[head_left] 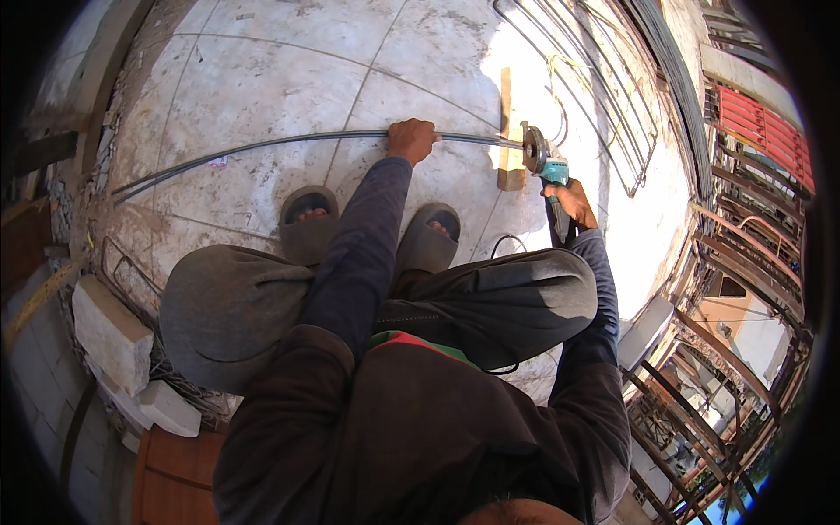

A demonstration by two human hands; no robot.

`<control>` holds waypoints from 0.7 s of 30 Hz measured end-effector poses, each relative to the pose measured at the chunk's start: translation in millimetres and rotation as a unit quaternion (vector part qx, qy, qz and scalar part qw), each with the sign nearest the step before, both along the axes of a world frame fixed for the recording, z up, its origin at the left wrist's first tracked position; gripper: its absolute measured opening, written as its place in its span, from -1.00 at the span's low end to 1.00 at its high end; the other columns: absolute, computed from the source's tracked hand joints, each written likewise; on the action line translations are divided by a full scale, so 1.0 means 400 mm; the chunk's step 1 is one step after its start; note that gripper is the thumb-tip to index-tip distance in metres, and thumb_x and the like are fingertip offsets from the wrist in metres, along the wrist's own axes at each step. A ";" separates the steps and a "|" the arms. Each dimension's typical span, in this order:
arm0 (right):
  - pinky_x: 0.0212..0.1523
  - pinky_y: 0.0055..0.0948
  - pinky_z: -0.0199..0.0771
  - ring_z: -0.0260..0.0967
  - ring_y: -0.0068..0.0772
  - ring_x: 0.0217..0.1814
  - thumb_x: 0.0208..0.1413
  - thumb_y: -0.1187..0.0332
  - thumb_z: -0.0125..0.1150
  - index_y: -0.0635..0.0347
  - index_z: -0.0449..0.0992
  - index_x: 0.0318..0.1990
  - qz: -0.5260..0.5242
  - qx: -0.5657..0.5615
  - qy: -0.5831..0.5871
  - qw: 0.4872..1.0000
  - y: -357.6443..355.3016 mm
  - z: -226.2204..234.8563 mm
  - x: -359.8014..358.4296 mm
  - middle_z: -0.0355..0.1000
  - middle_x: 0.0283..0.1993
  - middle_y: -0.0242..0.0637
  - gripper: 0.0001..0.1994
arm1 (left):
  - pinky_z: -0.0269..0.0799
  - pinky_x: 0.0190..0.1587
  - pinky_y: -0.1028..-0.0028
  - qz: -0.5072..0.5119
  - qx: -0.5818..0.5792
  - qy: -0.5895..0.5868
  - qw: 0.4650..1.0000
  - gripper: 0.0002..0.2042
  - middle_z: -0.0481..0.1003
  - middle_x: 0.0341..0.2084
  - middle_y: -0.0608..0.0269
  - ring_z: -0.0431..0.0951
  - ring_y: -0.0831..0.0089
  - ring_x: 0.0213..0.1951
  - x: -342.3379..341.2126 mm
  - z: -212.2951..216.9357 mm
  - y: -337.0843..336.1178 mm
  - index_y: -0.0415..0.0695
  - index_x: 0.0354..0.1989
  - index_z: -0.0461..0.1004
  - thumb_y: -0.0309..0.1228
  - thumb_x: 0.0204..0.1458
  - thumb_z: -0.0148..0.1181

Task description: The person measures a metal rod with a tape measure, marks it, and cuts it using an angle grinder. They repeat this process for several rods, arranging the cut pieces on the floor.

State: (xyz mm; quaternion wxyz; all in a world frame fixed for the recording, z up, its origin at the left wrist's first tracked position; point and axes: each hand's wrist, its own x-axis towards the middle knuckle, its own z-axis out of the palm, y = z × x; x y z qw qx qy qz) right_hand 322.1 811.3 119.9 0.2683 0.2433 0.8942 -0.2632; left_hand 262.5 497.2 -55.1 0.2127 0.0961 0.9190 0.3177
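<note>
Your left hand clenched on rod, pinning it to floor. Your right hand grips grinder; disc at rod over wood block. Cut apparently unfinished.

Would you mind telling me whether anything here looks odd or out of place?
Bare toes show in open sandals right beside the steel rods. The left hand pins the rods bare, close to the angle grinder in the right hand.
</note>
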 end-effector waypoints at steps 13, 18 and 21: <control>-0.08 -0.27 0.38 0.40 -0.20 -0.24 -0.27 0.23 0.34 0.33 0.57 -0.22 0.005 0.000 -0.009 1.000 0.004 -0.026 -0.032 0.53 -0.27 -0.15 -0.57 | 0.41 -0.15 0.12 -0.005 -0.015 -0.003 1.000 -0.69 0.60 -0.35 0.09 0.59 0.10 -0.20 0.000 0.002 -0.001 -0.06 -0.29 0.59 -0.07 0.12 0.11; -0.08 -0.28 0.38 0.40 -0.20 -0.22 -0.27 0.24 0.34 0.34 0.57 -0.21 0.000 0.004 -0.013 1.000 0.049 -0.056 -0.023 0.53 -0.26 -0.14 -0.57 | 0.41 -0.15 0.11 -0.009 -0.020 -0.003 1.000 -0.69 0.60 -0.34 0.09 0.59 0.10 -0.20 0.002 0.006 0.007 -0.06 -0.29 0.59 -0.07 0.12 0.11; -0.07 -0.27 0.37 0.40 -0.19 -0.21 -0.27 0.23 0.33 0.33 0.57 -0.21 0.004 0.017 -0.005 1.000 -0.013 -0.013 -0.023 0.53 -0.27 -0.13 -0.57 | 0.42 -0.15 0.12 -0.002 -0.018 0.003 1.000 -0.69 0.60 -0.34 0.09 0.59 0.10 -0.20 0.003 -0.005 -0.002 -0.06 -0.29 0.59 -0.07 0.13 0.11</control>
